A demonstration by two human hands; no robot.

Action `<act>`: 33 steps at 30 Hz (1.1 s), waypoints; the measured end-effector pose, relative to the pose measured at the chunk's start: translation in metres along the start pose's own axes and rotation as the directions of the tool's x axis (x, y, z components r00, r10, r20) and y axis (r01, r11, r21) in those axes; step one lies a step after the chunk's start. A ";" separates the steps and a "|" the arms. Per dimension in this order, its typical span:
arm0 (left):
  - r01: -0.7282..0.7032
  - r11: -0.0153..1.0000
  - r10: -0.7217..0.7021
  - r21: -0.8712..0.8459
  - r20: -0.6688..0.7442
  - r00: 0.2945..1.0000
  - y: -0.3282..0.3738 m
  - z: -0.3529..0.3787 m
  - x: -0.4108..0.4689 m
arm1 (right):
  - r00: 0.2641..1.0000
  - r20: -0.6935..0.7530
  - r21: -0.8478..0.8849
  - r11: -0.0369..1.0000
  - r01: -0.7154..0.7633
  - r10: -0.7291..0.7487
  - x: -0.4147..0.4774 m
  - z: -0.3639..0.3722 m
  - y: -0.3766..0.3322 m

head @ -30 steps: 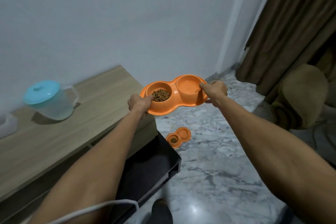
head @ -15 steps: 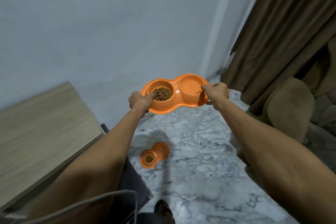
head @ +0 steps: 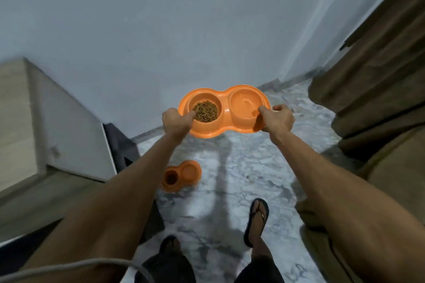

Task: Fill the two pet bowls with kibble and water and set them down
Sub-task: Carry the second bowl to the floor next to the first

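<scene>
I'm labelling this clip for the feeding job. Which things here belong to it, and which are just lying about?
Job: held double bowl, gripped at its ends by left hand and right hand; kibble in it; second double bowl on the floor.
Lying about: wooden cabinet; brown curtain.

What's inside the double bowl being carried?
In the double bowl, kibble fills the well by the left hand; the well by the right hand looks wet, level unclear. Thumbs hide near rims.
</scene>
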State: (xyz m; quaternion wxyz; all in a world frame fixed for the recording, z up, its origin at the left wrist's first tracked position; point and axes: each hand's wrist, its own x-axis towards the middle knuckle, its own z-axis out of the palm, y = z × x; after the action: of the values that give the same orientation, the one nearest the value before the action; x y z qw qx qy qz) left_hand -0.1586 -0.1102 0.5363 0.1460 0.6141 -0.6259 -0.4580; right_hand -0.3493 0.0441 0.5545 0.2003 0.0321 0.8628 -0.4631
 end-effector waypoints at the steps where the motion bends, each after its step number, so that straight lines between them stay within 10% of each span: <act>1: 0.017 1.000 -0.017 -0.013 -0.022 1.000 -0.006 0.015 0.006 | 1.000 0.028 -0.010 1.000 -0.004 0.004 0.018 0.008 0.007; 33: 0.380 0.922 -0.387 -0.073 -0.164 0.908 -0.455 0.479 0.221 | 0.970 0.194 -0.314 0.946 -0.082 0.149 0.375 0.289 0.510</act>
State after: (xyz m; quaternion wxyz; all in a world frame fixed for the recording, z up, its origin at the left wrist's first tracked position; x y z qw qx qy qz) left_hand -0.2715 -0.0418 -0.1475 0.1199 0.7597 -0.4687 -0.4344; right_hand -0.4795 0.0510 -0.1295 0.3219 0.0013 0.8936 -0.3129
